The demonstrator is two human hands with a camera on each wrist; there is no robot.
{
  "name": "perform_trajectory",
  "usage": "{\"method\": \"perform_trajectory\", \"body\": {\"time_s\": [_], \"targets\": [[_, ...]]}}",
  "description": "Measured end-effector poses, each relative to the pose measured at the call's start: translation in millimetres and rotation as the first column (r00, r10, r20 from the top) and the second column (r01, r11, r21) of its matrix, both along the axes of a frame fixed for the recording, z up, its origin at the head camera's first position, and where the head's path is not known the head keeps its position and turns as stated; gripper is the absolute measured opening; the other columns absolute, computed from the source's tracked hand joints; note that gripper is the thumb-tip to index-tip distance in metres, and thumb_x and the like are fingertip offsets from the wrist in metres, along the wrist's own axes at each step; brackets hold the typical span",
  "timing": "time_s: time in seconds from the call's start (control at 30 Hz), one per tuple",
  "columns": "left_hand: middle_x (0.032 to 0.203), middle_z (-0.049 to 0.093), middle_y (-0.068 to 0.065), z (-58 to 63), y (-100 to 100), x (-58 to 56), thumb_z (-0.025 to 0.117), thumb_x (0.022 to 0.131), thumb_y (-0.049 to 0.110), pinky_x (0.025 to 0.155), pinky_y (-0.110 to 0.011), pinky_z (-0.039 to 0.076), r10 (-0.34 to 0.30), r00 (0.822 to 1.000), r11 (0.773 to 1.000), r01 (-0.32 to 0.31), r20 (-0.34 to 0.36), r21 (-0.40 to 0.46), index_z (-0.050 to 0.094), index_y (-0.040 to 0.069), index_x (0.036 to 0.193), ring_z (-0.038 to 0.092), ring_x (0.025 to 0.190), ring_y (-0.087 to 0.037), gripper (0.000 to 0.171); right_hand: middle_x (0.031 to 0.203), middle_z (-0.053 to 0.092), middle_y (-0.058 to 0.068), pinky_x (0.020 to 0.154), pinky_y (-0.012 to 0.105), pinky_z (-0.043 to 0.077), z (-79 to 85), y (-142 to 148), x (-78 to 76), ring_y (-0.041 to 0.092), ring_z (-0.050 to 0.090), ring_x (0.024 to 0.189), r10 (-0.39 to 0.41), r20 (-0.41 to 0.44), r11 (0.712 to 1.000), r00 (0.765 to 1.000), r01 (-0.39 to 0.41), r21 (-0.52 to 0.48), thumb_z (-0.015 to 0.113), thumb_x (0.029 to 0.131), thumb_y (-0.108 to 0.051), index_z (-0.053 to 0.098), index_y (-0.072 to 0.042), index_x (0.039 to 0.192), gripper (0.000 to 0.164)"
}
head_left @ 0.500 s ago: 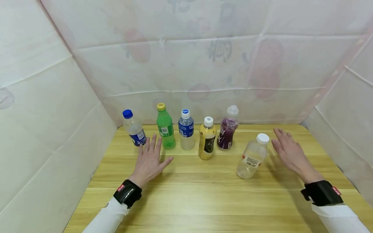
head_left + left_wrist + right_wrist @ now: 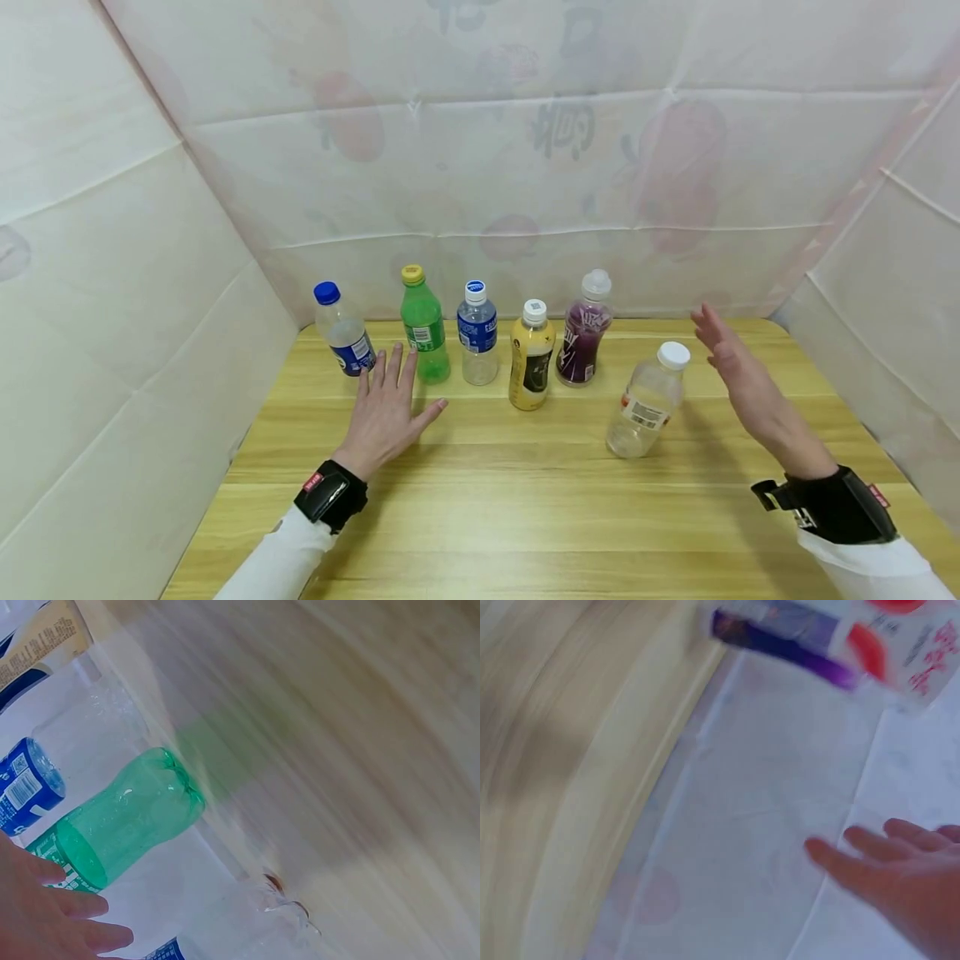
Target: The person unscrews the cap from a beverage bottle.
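Observation:
My left hand [image 2: 384, 417] is spread with straight fingers, just in front of a blue-capped clear bottle [image 2: 347, 337] and a green bottle [image 2: 426, 325]; whether it touches the table I cannot tell. In the left wrist view its fingers [image 2: 90, 904] overlap the green bottle's label. On the right, my right hand [image 2: 753, 396] is raised on edge with extended fingers, holding nothing. It stands apart from a white-capped clear bottle [image 2: 648, 400] to its left. The right wrist view shows the straight fingers [image 2: 840, 862] against the sheet.
Between the hands stand a blue-labelled clear bottle [image 2: 477, 333], a yellow bottle [image 2: 532, 358] and a purple bottle [image 2: 584, 333], all upright. Beneath them is a wood-grain table [image 2: 510, 517]. White printed sheets [image 2: 480, 167] rise behind it and at both sides.
My right hand has lifted and turned from palm-down to on edge. The left hand stays put, and the bottles keep their places.

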State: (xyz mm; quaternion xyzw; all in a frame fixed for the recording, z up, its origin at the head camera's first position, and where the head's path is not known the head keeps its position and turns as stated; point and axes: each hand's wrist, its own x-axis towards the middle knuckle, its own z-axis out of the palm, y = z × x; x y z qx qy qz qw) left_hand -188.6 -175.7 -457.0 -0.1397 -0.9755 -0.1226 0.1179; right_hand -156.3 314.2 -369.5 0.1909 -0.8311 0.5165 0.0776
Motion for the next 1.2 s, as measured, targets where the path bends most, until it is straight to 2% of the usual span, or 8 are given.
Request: {"method": "perform_trajectory", "body": {"time_s": [0.13,0.4,0.43,0.53,0.67,0.83,1.0,1.2], "targets": [[0.168,0.019,-0.026,-0.3,0.8,-0.3,0.054,0.096,0.07,0.12,-0.07,0.014,0.002,1.0,1.0,-0.002,-0.003,0.002,0.023,0.005,0.164,0.016,0.153,-0.05,0.099,0.169,0.01,0.025,0.105,0.01,0.035,1.0,-13.4,4.1,0.01,0.031,0.148,0.125,-0.038,0.983,0.991,-0.129,-0.129,0.042,0.113,-0.025,0.007,-0.024,0.168,0.065],[0.168,0.019,-0.026,-1.4,1.1,0.8,0.056,0.096,0.068,0.119,-0.071,0.015,0.009,1.0,1.0,-0.009,-0.015,0.01,0.022,0.005,0.164,0.018,0.152,-0.051,0.099,0.166,0.028,0.024,0.096,0.019,0.048,-13.4,-28.4,5.4,0.026,0.052,0.135,0.012,-0.017,0.993,1.0,-0.01,0.12,0.075,0.093,-0.003,-0.001,-0.026,0.168,0.109],[0.168,0.019,-0.026,-1.6,1.3,0.9,0.056,0.096,0.068,0.119,-0.07,0.016,0.009,1.0,1.0,-0.009,-0.015,0.011,0.022,0.005,0.164,0.018,0.152,-0.051,0.099,0.164,0.031,0.024,0.091,0.012,0.045,-15.9,-29.6,5.7,0.017,0.055,0.131,-0.001,-0.021,0.992,1.0,0.003,0.123,0.076,0.092,-0.002,0.003,-0.023,0.168,0.108],[0.168,0.019,-0.026,-2.2,1.6,0.9,0.056,0.096,0.068,0.119,-0.071,0.016,0.007,1.0,1.0,-0.006,-0.012,0.016,0.023,0.005,0.164,0.018,0.152,-0.05,0.099,0.153,0.046,0.022,0.083,0.018,0.053,-19.2,-32.4,7.3,0.002,0.06,0.115,-0.039,-0.013,0.992,0.999,0.04,0.12,0.078,0.092,-0.004,0.024,-0.014,0.163,0.09],[0.167,0.021,-0.026,-2.0,1.8,1.7,0.058,0.095,0.067,0.119,-0.07,0.017,0.002,0.999,1.0,-0.002,-0.035,0.009,0.024,0.004,0.163,0.019,0.152,-0.05,0.098,0.135,0.057,0.021,0.07,0.028,0.061,-19.6,-34.1,7.5,-0.002,0.064,0.103,-0.054,-0.03,0.994,0.998,0.056,0.092,0.076,0.093,-0.003,0.043,-0.003,0.148,0.064],[0.163,0.033,-0.025,2.5,7.6,5.3,0.059,0.096,0.062,0.118,-0.066,0.027,-0.051,0.989,0.998,0.057,-0.141,0.034,0.033,0.001,0.159,0.032,0.148,-0.048,0.091,0.134,0.06,0.012,0.078,0.02,0.057,-16.5,-38.5,8.0,-0.002,0.061,0.111,-0.071,-0.095,0.995,0.993,0.076,0.06,0.07,0.096,0.001,0.045,0.0,0.144,0.055],[0.156,0.044,-0.024,10.3,26.1,10.4,0.047,0.1,0.066,0.113,-0.062,0.037,-0.161,0.951,0.974,0.196,-0.265,0.115,0.043,-0.003,0.151,0.043,0.142,-0.044,0.086,0.133,0.061,0.002,0.082,0.022,0.058,-13.9,-51.6,8.9,0.004,0.062,0.117,-0.031,-0.051,0.997,0.998,0.027,-0.073,0.063,0.099,0.005,0.044,0.0,0.144,0.049],[0.153,0.049,-0.022,20.4,49.9,17.1,0.054,0.098,0.061,0.112,-0.061,0.039,-0.192,0.95,0.942,0.248,-0.245,0.224,0.043,0.001,0.151,0.048,0.139,-0.041,0.081,0.133,0.06,0.005,0.09,0.024,0.057,-13.7,-72.9,8.9,0.01,0.063,0.122,0.03,-0.05,0.97,0.998,-0.041,-0.238,0.057,0.102,0.005,0.042,-0.004,0.144,0.045]]}}
